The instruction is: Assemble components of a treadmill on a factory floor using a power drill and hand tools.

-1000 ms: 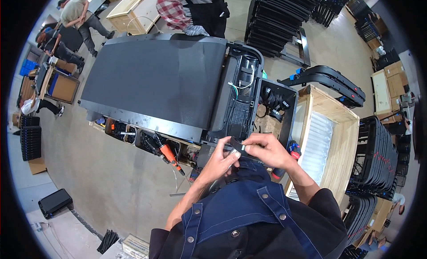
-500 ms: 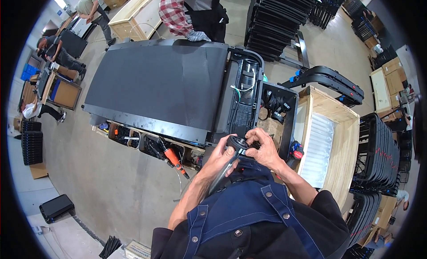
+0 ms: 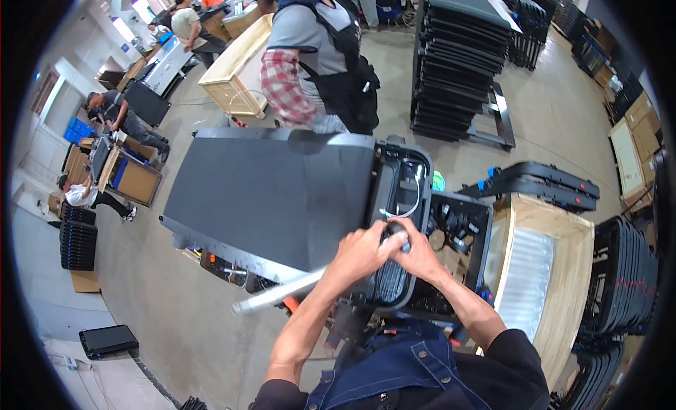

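Both hands meet over the front end of a treadmill frame [image 3: 401, 167]. My left hand [image 3: 360, 253] is closed around the black wheel-like end of a silver metal roller [image 3: 282, 292]. The roller's tube slants out under my left forearm, its far end blurred. Curled around the same black end is my right hand [image 3: 420, 253]; its fingertips and much of that end are hidden. Beneath the hands lies the treadmill's open front bay, with a white wire [image 3: 420, 188] and black coiled parts. The treadmill's wide black belt [image 3: 274, 191] stretches away to the left.
Across the treadmill a person [image 3: 320, 65] in checked sleeves rests a gloved hand on its far edge. A black bin [image 3: 486, 227] of parts and an open wooden crate [image 3: 574, 276] stand at right. Stacked black panels [image 3: 458, 65] rise behind. Tool trays [image 3: 232, 270] lie along the near side.
Both hands have moved forward from my body to over the front bay. The roller has swung from pointing toward me to pointing left. My view has tilted upward.
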A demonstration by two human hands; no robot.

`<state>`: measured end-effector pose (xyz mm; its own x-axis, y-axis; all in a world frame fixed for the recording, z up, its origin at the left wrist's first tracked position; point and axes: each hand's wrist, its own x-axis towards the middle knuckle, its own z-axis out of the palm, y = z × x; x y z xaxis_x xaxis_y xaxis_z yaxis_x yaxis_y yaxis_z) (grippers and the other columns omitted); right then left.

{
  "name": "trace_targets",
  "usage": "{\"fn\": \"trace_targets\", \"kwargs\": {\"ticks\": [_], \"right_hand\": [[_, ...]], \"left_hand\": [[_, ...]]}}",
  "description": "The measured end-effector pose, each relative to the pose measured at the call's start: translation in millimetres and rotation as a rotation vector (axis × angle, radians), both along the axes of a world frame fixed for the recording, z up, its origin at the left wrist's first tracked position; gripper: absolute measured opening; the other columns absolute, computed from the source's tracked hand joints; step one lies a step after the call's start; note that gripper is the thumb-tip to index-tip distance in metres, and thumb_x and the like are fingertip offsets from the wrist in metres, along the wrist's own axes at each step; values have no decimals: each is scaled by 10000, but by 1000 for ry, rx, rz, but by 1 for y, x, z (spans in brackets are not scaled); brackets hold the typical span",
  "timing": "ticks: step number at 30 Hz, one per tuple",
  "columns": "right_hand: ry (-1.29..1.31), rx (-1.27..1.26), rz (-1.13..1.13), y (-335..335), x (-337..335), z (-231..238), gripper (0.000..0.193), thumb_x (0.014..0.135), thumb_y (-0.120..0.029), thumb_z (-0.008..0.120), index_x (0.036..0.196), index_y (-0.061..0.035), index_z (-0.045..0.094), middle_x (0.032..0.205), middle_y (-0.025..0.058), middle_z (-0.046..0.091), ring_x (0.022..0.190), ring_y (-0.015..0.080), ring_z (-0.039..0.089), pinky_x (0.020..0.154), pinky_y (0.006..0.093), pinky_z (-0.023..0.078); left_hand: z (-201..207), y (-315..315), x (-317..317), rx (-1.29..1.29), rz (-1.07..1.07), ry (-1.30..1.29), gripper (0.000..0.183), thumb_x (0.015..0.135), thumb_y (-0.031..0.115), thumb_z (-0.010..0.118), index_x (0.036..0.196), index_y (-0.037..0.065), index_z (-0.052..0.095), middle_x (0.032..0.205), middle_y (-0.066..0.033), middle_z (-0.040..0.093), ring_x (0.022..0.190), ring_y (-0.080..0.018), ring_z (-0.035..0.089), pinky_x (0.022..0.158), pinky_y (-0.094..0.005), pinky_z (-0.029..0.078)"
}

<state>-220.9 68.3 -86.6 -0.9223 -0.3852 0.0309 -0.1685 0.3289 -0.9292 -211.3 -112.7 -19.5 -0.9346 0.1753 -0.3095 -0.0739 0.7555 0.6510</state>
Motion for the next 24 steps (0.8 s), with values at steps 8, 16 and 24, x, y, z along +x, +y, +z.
{"fn": "trace_targets", "kwargs": {"ticks": [8,16,24], "right_hand": [[-186,-80,-502,20,-217,-50,698,897,-632,682,1123,21,586,673,67,605,500,164,607,437,317,484],[-274,40,-506,36,-314,-65,803,878,-720,621,1112,47,588,668,87,610,490,171,605,452,314,519],[-299,-6,-485,17,-345,-69,873,858,-766,607,1188,41,562,686,73,569,494,164,598,402,292,504]], "left_hand": [[-52,-20,-138,-16,243,685,232,969,239,630,1118,65,666,995,-120,643,970,-333,641,827,-459,533],[-105,-90,-241,-450,-3,580,320,955,240,635,1189,22,618,1159,-184,616,1114,-384,615,968,-509,483],[-88,-107,-248,-522,-161,686,351,772,221,819,941,67,552,922,-123,590,928,-333,619,803,-461,439]]}}
